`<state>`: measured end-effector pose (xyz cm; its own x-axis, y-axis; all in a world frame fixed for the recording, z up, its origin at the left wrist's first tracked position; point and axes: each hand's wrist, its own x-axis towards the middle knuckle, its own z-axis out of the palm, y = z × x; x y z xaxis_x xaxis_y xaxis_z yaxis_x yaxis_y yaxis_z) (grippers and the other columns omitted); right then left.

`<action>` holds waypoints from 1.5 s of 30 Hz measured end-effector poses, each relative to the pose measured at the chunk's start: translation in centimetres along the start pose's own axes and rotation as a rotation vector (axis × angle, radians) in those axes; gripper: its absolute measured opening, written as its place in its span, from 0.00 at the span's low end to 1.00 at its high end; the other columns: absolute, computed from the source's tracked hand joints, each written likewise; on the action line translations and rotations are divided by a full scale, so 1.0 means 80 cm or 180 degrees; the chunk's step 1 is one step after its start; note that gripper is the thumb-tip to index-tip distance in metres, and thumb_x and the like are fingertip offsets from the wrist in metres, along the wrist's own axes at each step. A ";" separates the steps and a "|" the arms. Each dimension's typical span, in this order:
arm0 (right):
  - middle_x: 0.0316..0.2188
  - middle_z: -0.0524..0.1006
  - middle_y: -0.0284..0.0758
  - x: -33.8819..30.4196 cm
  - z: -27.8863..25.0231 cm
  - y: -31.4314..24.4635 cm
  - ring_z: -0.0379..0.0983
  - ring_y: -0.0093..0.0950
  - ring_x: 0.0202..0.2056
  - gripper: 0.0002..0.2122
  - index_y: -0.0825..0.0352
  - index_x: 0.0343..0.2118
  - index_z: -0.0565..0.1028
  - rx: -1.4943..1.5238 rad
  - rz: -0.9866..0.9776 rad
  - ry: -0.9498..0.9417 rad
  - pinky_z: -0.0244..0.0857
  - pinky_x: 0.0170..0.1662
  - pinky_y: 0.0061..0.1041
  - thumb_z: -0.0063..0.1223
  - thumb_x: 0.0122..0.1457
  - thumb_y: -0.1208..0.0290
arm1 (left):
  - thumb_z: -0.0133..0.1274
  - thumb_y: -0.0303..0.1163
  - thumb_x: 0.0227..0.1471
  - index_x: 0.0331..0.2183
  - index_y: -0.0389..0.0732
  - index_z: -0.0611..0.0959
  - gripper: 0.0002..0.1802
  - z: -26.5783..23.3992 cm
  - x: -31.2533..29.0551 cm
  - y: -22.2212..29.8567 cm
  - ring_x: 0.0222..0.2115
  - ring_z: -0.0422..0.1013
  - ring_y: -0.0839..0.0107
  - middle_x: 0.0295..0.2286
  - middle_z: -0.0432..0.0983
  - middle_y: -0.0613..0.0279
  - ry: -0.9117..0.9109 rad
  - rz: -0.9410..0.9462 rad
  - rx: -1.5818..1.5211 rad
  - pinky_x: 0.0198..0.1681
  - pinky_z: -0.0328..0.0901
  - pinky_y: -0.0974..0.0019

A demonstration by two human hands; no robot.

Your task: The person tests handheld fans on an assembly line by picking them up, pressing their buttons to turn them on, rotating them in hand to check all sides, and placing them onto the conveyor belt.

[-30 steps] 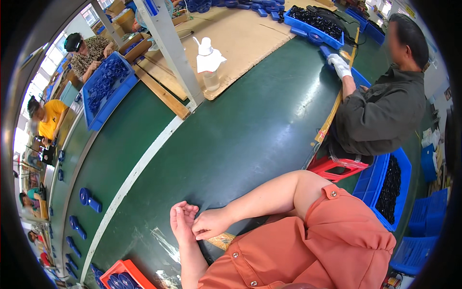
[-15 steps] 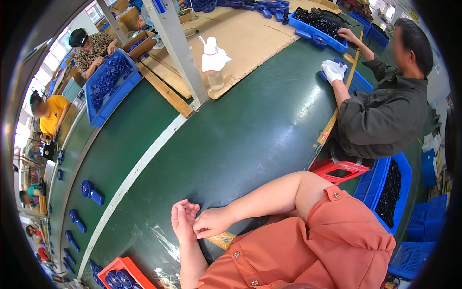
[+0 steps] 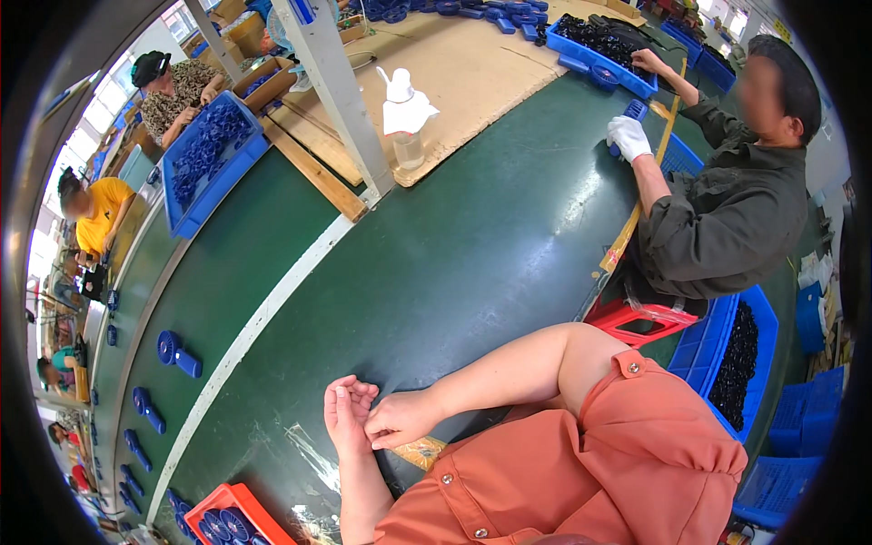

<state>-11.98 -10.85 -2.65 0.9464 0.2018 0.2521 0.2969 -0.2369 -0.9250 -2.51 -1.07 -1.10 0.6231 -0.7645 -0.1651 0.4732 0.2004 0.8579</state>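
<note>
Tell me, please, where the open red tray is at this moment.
In the head view, the red tray sits at the lower edge, left of centre, between the white strip and the person's left forearm, with round blue parts in it.

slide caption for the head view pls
Left hand and right hand close together at a green workbench, a red bin of blue fans nearby.

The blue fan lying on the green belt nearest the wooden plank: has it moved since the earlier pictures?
Yes: judged against the white strip, the blue fan has moved along it, up the picture toward the wooden plank.
</note>
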 end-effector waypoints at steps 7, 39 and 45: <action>0.19 0.75 0.36 0.006 -0.002 0.001 0.72 0.33 0.23 0.08 0.67 0.23 0.73 0.0084 -0.0069 0.0067 0.64 0.27 0.31 0.51 0.51 0.68 | 0.42 0.34 0.58 0.38 0.34 0.73 0.13 -0.004 0.002 0.003 0.30 0.71 0.68 0.28 0.71 0.58 0.0041 0.0009 -0.0025 0.39 0.68 0.63; 0.22 0.76 0.36 0.011 0.001 -0.014 0.73 0.20 0.21 0.06 0.74 0.30 0.74 0.0198 0.0875 -0.0271 0.66 0.25 0.18 0.47 0.57 0.77 | 0.42 0.35 0.58 0.36 0.36 0.73 0.12 -0.018 0.004 -0.011 0.29 0.68 0.76 0.26 0.70 0.64 -0.0282 0.0185 0.0050 0.36 0.66 0.71; 0.21 0.74 0.35 0.013 0.002 -0.017 0.70 0.19 0.20 0.05 0.72 0.29 0.74 0.0052 0.0676 -0.0226 0.62 0.23 0.18 0.50 0.54 0.75 | 0.42 0.36 0.58 0.36 0.36 0.73 0.12 -0.019 -0.003 -0.008 0.29 0.68 0.76 0.26 0.71 0.63 -0.0308 0.0172 0.0020 0.36 0.66 0.70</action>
<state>-11.46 -10.18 -1.16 0.9760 0.2156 0.0308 0.0891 -0.2660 -0.9598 -2.06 -0.09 -2.36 0.5843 -0.8084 -0.0711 0.4364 0.2391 0.8674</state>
